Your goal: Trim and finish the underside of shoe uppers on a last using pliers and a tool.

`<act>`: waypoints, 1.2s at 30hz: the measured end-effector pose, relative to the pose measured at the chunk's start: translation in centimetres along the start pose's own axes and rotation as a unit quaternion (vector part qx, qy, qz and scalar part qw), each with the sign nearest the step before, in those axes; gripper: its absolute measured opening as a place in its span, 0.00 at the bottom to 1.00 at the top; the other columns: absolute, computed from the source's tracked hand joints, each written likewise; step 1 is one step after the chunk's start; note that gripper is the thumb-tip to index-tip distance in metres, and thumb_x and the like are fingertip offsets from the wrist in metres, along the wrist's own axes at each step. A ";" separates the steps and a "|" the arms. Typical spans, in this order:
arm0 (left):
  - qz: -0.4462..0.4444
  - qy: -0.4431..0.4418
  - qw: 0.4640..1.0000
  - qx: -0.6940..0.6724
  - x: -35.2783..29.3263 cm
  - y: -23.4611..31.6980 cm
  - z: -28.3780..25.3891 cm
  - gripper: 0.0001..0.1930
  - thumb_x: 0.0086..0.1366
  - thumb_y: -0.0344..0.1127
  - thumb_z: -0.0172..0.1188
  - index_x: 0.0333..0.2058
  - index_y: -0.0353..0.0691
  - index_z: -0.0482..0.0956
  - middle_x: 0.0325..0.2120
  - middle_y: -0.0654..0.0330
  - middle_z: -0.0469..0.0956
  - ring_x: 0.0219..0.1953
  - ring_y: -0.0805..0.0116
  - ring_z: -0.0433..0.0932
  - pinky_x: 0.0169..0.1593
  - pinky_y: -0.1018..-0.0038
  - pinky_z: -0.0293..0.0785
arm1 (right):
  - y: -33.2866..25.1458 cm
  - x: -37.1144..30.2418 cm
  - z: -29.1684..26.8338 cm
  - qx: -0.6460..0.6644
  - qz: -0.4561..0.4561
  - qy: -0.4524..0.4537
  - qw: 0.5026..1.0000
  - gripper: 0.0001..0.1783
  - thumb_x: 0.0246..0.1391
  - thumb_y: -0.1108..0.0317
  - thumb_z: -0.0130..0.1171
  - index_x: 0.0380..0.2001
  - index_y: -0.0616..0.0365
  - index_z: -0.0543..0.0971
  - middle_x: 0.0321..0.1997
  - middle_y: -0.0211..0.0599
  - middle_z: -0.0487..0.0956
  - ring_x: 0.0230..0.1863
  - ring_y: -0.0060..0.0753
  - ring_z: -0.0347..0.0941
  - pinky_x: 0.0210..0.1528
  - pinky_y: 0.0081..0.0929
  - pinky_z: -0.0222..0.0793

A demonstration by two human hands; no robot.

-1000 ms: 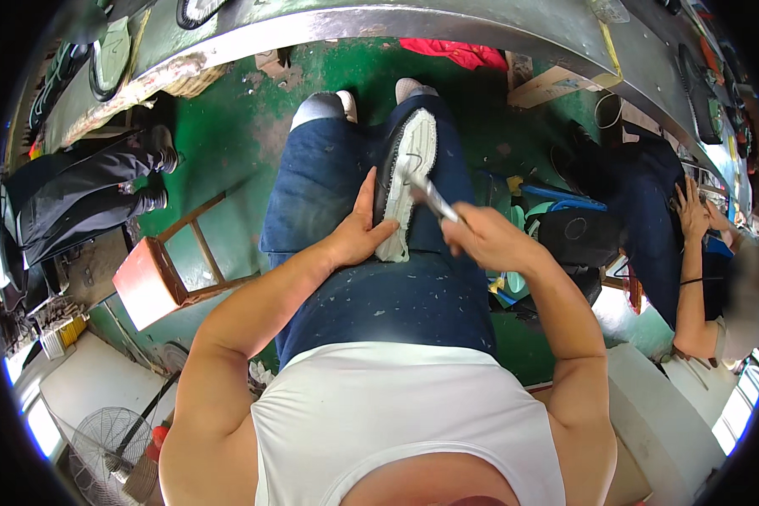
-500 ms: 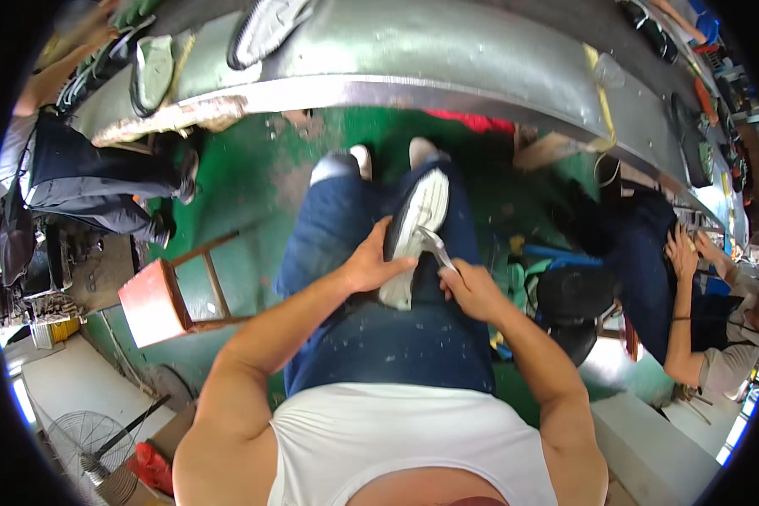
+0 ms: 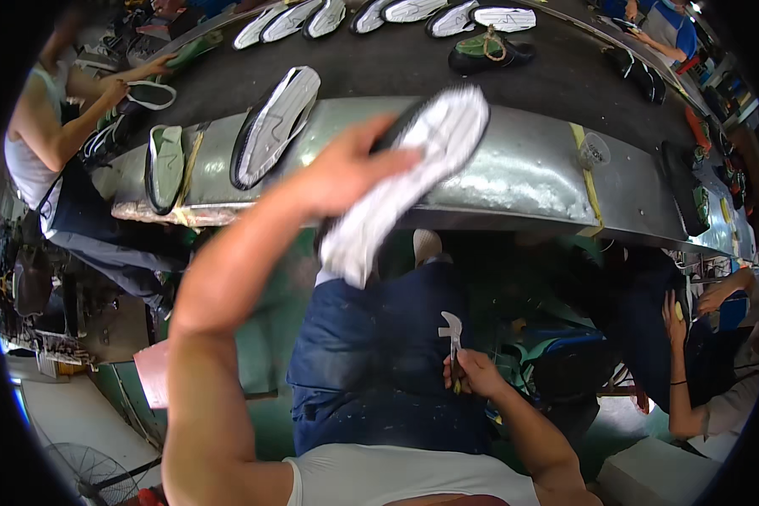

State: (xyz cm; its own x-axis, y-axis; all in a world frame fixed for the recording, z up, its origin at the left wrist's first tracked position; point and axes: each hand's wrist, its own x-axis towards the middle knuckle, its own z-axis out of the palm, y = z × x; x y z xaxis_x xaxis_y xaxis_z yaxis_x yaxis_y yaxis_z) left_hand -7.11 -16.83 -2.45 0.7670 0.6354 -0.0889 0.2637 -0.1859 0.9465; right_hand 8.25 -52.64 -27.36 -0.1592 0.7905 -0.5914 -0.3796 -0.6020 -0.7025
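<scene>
My left hand [image 3: 346, 173] is raised at the bench edge and closed around a shoe [image 3: 434, 139], its thumb across the middle. The shoe's long white face is turned up, and a dark upper shows along its edge. Over my right thigh, my right hand [image 3: 474, 372] is closed on the handle of lasting pincers [image 3: 452, 327], whose curved metal beak and short side stub point away from me. The pincers are apart from the shoe. Closest to my left hand on the bench is another white-faced shoe [image 3: 276, 126].
A metal-edged bench [image 3: 531, 169] crosses ahead. Several white-faced shoes line its far side, near a green-and-black shoe [image 3: 491, 52]. A clear cup [image 3: 594, 150] stands to the right. Co-workers sit or stand at both sides. A fan [image 3: 93, 472] is at lower left.
My left hand has lifted the shoe off my lap, forward and up to the bench edge. My right hand has drawn back toward me with the pincers, away from the shoe. The view has tilted up.
</scene>
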 end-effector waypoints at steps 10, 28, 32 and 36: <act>0.151 0.125 0.623 0.757 25.0 -11.9 -6.5 0.27 0.71 0.53 0.50 0.60 0.40 0.71 0.58 0.52 0.73 0.66 0.51 0.63 0.68 0.48 0.52 | -1.6 0.6 -0.3 0.009 0.046 0.001 0.999 0.28 0.74 0.47 0.35 0.46 0.62 0.75 0.34 0.40 0.82 0.30 0.28 0.80 0.20 0.18 0.66; -0.237 0.152 0.939 0.197 10.3 -7.2 -22.8 0.35 0.60 0.49 0.69 0.62 0.39 0.73 0.48 0.52 0.81 0.50 0.63 0.80 0.55 0.69 0.73 | -1.2 0.9 -0.1 0.033 0.025 -0.002 0.999 0.28 0.74 0.49 0.35 0.45 0.64 0.74 0.34 0.43 0.81 0.32 0.32 0.82 0.19 0.18 0.67; 0.030 0.094 0.983 0.156 2.4 -2.3 -18.6 0.29 0.64 0.44 0.68 0.61 0.41 0.73 0.45 0.63 0.80 0.43 0.76 0.77 0.50 0.77 0.73 | -0.6 0.5 0.7 0.007 0.022 0.018 1.000 0.29 0.74 0.48 0.35 0.45 0.64 0.74 0.34 0.41 0.81 0.32 0.31 0.82 0.19 0.18 0.67; 0.082 0.080 0.990 0.085 -6.5 0.6 -9.0 0.35 0.59 0.37 0.72 0.64 0.39 0.70 0.43 0.65 0.80 0.43 0.79 0.76 0.51 0.78 0.73 | -0.9 -0.6 2.1 -0.075 0.015 0.044 0.996 0.21 0.71 0.55 0.44 0.45 0.64 0.74 0.34 0.38 0.81 0.30 0.28 0.80 0.25 0.21 0.70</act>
State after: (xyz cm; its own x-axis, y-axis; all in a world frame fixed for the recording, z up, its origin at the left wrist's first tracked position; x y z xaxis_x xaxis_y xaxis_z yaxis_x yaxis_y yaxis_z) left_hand -17.19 -14.26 1.48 0.7093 0.6940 0.1239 0.2485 -0.4106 0.8773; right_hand 6.76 -52.32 -25.55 -0.0860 0.7626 -0.6412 -0.2351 -0.6409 -0.7307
